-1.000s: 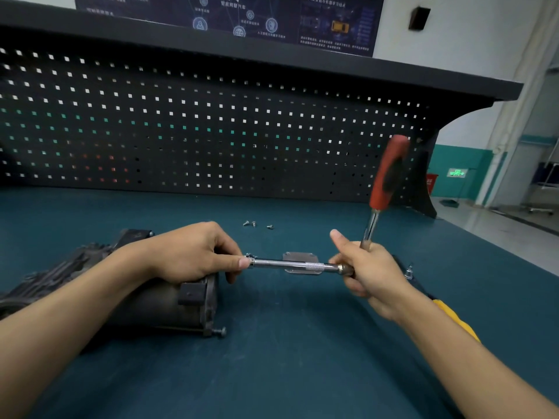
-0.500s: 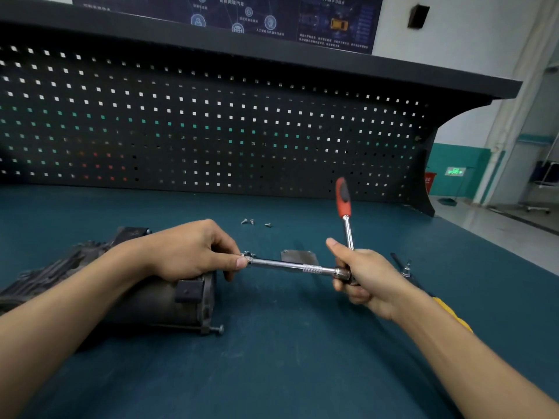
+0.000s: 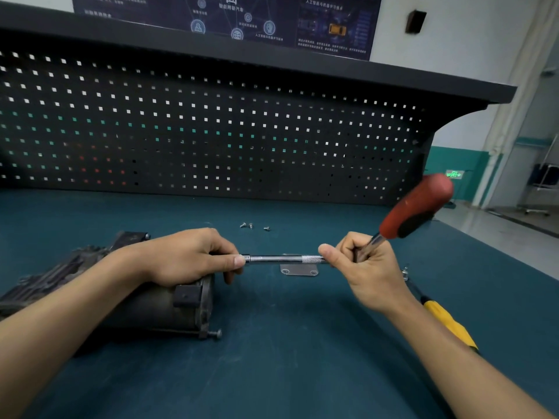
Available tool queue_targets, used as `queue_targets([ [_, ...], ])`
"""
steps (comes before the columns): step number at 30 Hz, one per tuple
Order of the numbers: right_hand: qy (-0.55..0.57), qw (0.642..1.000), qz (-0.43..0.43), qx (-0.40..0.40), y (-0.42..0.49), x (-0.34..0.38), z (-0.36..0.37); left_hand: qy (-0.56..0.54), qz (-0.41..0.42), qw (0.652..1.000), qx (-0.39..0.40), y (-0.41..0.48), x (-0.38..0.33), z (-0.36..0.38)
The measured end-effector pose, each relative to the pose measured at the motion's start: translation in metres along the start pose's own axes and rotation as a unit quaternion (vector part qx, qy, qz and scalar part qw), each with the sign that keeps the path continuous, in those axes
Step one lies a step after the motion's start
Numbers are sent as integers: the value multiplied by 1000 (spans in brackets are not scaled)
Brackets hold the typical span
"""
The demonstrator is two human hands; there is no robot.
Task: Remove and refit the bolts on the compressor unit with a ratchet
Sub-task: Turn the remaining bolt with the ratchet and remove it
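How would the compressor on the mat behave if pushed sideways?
Probably heavy for its size: the compressor looks like solid cast metal. Its round body might try to roll, but the square block and flange would likely stop it. The mat looks matte, so sliding seems unlikely.

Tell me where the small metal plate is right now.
Head view, centre: the metal plate lies flat on the teal bench, beneath the extension bar, between the left hand and right hand.
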State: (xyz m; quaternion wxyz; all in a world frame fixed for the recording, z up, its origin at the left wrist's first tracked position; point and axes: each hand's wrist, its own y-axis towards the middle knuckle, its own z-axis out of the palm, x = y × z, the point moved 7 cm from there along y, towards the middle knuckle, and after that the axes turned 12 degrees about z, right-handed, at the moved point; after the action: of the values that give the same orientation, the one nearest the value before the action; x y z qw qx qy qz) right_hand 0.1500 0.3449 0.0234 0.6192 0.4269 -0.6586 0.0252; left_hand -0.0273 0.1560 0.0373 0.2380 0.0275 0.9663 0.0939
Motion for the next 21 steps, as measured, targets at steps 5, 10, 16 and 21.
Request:
queue_targets([
  [5, -9, 1000, 2, 10, 0, -2, 0, 2, -1, 1000, 9, 0, -2, 0],
  [10, -40, 996, 74, 4, 0, -9, 1, 9, -5, 1000, 11, 1, 1, 1],
  [16, -11, 968, 249, 8, 0, -26, 5, 12, -3, 1000, 17, 2, 2, 1],
  [21, 74, 907, 410, 60, -12, -43, 10, 15, -7, 1000, 19, 3, 5, 2],
])
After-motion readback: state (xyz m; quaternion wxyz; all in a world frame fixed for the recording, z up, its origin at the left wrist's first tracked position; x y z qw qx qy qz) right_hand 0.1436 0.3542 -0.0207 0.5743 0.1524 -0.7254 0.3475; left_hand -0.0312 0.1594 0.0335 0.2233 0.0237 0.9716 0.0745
